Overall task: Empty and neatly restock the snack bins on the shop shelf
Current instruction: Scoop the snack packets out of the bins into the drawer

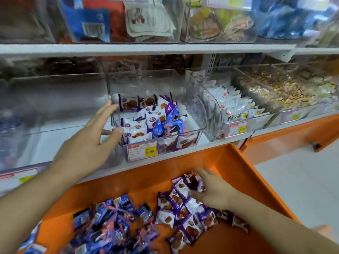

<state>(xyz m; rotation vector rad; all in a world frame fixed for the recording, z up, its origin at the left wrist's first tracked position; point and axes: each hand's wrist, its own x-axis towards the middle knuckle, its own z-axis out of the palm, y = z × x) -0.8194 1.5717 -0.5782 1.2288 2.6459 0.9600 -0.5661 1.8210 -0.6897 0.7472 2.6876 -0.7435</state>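
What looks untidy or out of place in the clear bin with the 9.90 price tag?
In the clear plastic bin, purple-and-white snack packets and blue ones lie mixed and tilted, not in rows.

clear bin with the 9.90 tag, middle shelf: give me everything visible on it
The clear bin looks like transparent acrylic, open-topped, with tall side walls and a lower front lip. It sits upright on the white shelf, between an apparently empty clear bin to its left and one of white packets to its right. A red-framed price tag reading 9.90 hangs on its front. It is partly filled: purple and white snack packets and some blue ones. The left hand touches its left wall, thumb near the front corner.
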